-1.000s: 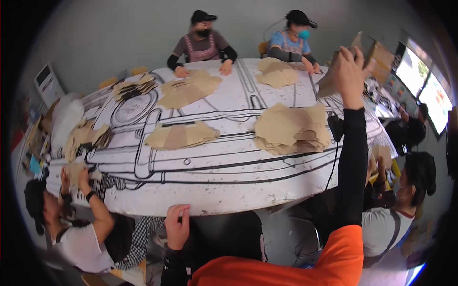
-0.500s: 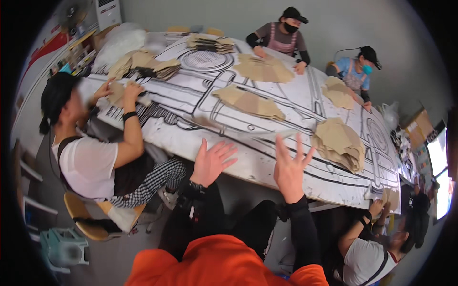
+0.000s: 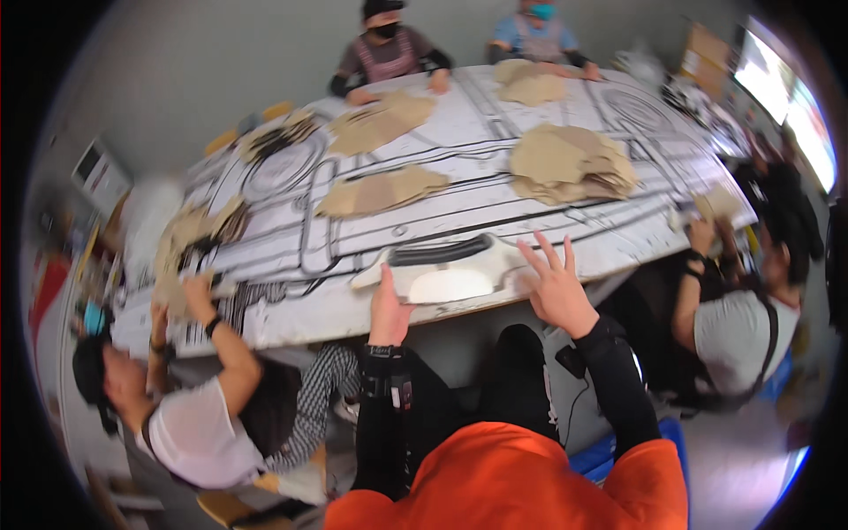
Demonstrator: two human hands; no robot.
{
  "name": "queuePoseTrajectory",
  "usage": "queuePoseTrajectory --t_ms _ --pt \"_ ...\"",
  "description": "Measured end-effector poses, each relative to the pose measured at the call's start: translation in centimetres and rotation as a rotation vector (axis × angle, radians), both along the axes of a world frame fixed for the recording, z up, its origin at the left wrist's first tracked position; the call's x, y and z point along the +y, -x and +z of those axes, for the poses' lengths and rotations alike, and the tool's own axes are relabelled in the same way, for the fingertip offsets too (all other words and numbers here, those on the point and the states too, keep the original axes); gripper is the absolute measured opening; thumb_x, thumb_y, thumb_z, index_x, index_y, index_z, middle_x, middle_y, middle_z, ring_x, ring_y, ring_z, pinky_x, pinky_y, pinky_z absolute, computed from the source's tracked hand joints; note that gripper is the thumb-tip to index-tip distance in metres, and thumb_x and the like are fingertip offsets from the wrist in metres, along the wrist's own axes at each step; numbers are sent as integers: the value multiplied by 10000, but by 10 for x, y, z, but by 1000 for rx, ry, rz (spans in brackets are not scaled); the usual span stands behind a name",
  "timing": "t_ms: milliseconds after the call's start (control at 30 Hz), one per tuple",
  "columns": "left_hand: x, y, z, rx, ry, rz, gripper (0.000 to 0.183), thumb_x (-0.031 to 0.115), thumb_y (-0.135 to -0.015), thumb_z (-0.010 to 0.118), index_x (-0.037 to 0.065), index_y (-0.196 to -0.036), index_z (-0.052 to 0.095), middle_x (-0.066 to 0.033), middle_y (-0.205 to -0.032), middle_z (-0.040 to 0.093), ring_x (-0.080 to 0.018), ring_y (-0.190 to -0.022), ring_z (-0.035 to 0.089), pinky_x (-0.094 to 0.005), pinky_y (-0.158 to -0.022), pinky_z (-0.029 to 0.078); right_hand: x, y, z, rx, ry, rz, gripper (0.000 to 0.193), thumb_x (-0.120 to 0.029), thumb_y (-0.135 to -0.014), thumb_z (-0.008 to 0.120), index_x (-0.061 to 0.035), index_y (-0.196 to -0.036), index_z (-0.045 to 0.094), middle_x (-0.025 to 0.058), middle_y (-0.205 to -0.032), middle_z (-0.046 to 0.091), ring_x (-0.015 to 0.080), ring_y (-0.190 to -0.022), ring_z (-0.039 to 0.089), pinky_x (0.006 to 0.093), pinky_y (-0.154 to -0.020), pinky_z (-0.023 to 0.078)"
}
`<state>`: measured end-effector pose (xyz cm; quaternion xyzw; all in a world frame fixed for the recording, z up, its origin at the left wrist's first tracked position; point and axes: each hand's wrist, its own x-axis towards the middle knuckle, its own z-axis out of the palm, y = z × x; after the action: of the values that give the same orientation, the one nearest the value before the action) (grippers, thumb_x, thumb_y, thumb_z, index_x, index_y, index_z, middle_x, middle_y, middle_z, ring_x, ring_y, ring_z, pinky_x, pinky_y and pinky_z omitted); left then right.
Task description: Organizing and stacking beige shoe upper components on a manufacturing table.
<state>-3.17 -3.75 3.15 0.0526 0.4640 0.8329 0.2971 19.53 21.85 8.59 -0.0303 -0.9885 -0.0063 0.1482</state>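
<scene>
A pale, wing-shaped piece (image 3: 452, 284) with a ribbed dark strip along its upper edge is at the near table edge, between my hands. My left hand (image 3: 389, 314) has its left end, thumb up against the front face; the other fingers are partly hidden. My right hand (image 3: 563, 291) is beside the right end with fingers spread; blur hides whether its thumb touches the piece. Beyond it on the table lie a tan stack of cut pieces (image 3: 380, 193) and a larger tan stack (image 3: 565, 163).
The white table (image 3: 291, 314) bears black line drawings. Co-workers sit at my left (image 3: 199, 428) and right (image 3: 738, 331); two more are across the table. More tan stacks (image 3: 382, 122) lie at the far side. A blue stool (image 3: 671, 442) shows by my right side.
My view has swung to the right. Both hands were spread apart over the table edge; now the left is on the pale piece, which shows clearly between them. The right remains spread.
</scene>
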Motion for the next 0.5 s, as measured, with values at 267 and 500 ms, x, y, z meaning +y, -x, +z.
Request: queuePoseTrajectory --t_ms 267,500 --pt "-37 -7 -23 111 75 -102 532 401 -1172 572 -26 -1491 558 -150 -1465 659 -275 -1326 663 -519 -1144 518 20 -21 7 658 -48 -559 668 -221 -944 703 18 -1543 527 240 -1633 483 440 -1608 329 723 -1291 155" --pt "-120 -44 -23 1406 1217 434 448 241 -1055 681 13 -1434 613 -207 -1417 631 -436 -1354 548 -598 -1214 332 -90 -19 -110 467 178 -440 652 -237 -898 732 26 -1475 581 213 -1602 524 398 -1555 426 724 -1296 133"
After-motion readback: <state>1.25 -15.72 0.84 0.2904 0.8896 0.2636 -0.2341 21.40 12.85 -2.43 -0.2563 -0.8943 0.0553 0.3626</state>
